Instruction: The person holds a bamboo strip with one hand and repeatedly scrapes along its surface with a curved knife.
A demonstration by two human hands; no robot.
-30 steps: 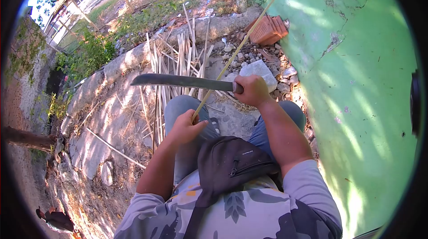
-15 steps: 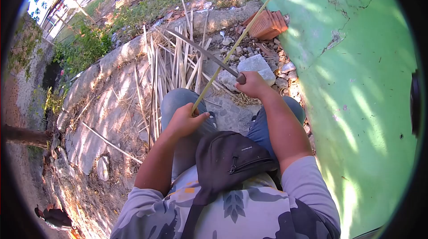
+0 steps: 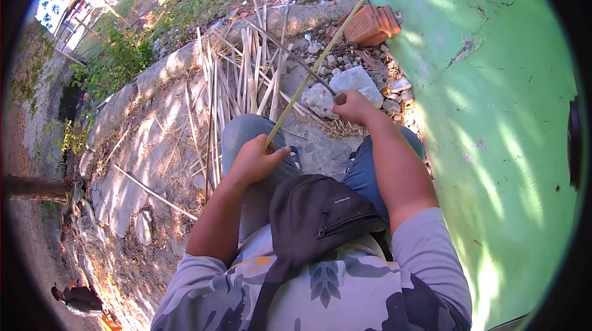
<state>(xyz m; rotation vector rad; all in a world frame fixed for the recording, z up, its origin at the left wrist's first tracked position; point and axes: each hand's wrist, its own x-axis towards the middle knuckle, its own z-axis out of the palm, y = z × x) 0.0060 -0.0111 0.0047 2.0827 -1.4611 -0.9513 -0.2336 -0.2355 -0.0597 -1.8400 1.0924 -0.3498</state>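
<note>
My left hand [image 3: 256,159] is closed around the lower end of a long yellow-green bamboo strip [image 3: 316,67], above my left knee. The strip slants up and away to the right. My right hand [image 3: 357,107] grips the handle of a long knife [image 3: 293,55], whose dark, narrow blade points up and to the left. Blade and strip cross in view, a little beyond my right hand; whether they touch, I cannot tell. Beyond my knees, a pile of pale split strips [image 3: 250,75] lies on the ground.
A pale stone block [image 3: 357,84] and rubble lie ahead of my right hand, with stacked orange tiles [image 3: 372,25] farther out. A green wall [image 3: 493,115] stands at the right. A black bag [image 3: 320,214] rests on my lap. Someone in dark clothing [image 3: 80,299] shows at lower left.
The knife has turned so its blade looks thinner, and its tip has shifted up and right. My right hand has risen slightly. My left hand still holds the strip.
</note>
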